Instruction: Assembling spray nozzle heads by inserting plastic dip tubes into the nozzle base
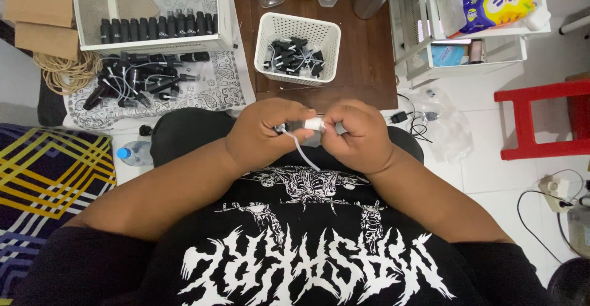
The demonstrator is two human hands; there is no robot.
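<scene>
1 head camera looks steeply down, close above the person's lap.

white tiled floor [491, 177] | red stool [541, 118] | dark wooden table [362, 54]

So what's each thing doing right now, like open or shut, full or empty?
Left hand: closed around the small white part.
Right hand: pinching that part's other end.
Thin white tube: hanging loose below the hands.
White basket: open, partly filled with black pieces.
Water bottle: capped, lying on its side.
</scene>
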